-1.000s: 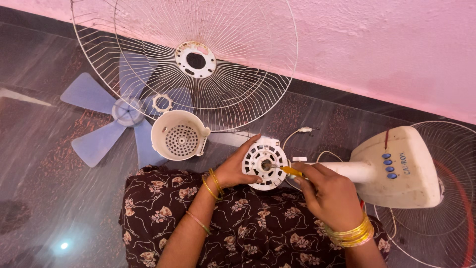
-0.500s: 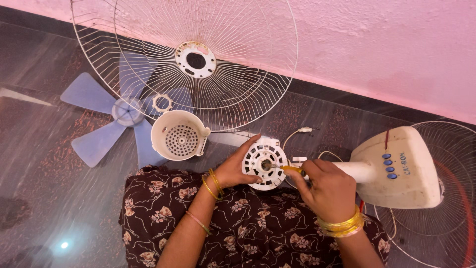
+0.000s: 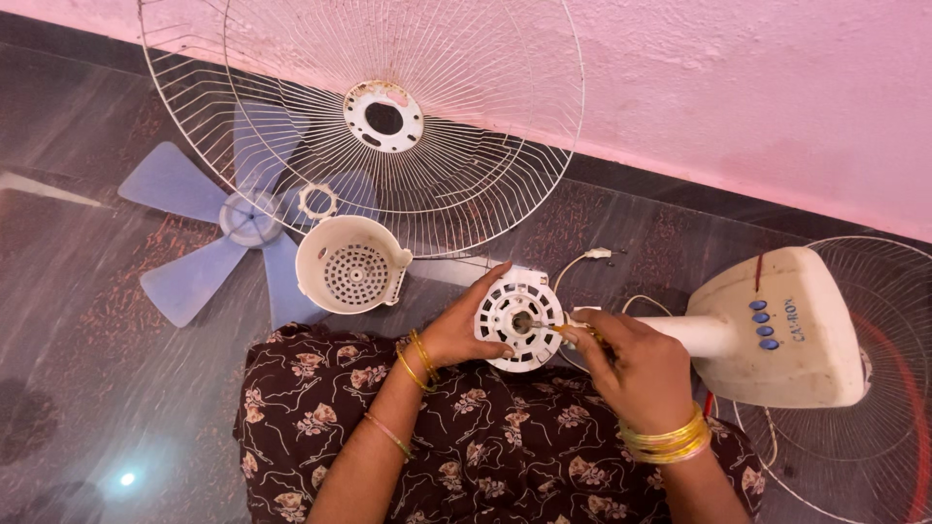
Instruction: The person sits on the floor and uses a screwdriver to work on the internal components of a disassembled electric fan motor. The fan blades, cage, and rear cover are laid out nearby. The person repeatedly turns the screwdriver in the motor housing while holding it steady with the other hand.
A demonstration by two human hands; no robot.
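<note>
No packages, signs or screens show — only one label: a short line of blue lettering (image 3: 798,319) printed on the cream fan base (image 3: 777,388), which lies on the floor at the right, just beside a column of four blue buttons (image 3: 763,324).

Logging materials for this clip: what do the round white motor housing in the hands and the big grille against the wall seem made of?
Round white motor housing: apparently moulded plastic, matte, with cut-out slots. Large white wire grille: probably painted metal wire, thin spokes, rusty patches at its hub.
</note>
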